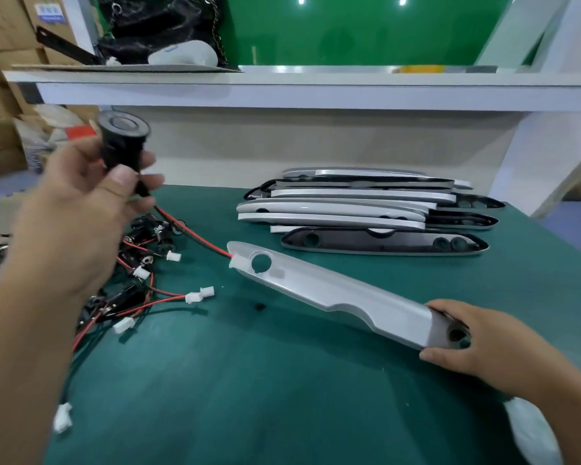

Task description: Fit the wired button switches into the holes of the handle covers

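My left hand [81,209] grips a black round button switch [123,139], raised above the table at the left. Its red and black wire [195,238] runs down to a white connector [237,261] that lies at the far end of a silver handle cover [332,297]. This cover lies slanted on the green mat, with a round hole [261,261] near its far end. My right hand [477,344] holds the cover's near end, thumb below and fingers above. A second hole shows by my fingers.
A tangle of wired switches [141,263] with white connectors lies at the left of the green mat [282,397]. A stack of silver and black handle covers [366,209] sits at the back. A white shelf [316,92] spans overhead.
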Motion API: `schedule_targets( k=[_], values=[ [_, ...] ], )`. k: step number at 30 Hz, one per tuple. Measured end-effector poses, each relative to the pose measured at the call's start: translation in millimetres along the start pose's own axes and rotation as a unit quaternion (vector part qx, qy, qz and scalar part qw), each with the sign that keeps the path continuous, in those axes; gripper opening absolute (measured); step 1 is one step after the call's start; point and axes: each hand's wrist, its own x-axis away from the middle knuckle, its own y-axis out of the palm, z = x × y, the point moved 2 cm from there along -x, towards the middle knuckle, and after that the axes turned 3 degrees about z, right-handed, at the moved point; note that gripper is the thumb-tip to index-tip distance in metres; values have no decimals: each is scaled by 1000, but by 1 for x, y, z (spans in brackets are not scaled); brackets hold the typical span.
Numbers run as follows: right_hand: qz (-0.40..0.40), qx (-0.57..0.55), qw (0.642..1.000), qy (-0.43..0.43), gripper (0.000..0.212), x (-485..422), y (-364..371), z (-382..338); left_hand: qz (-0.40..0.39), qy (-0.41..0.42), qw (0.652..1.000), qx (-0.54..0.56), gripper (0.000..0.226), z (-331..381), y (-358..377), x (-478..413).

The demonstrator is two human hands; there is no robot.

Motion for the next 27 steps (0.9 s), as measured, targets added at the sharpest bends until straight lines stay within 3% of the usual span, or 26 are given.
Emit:
schedule_targets(
  k=[3, 7, 11, 19, 24, 27],
  values=[
    [-8, 0, 1000, 4, 68, 1, -1, 0, -45, 18, 999, -17, 30, -8, 27, 19],
    [-4, -11, 1000, 5, 65, 1, -3, -1, -49, 36, 997, -48, 37, -22, 42, 25],
    [-1, -15, 1000, 2, 62, 2, -4, -2, -48, 42, 992, -106, 29, -22, 41, 25],
    [-8, -32, 999, -3, 60, 4, -4, -5, -53, 77, 995, -25, 35, -22, 45, 23],
    [5, -47, 999, -12, 53, 7, -8, -9, -90, 46, 994, -35, 29, -32, 52, 27],
    [31, -57, 998, -17, 48, 9, -12, -15, -109, 40, 990, -80, 36, -43, 55, 37]
  ],
)
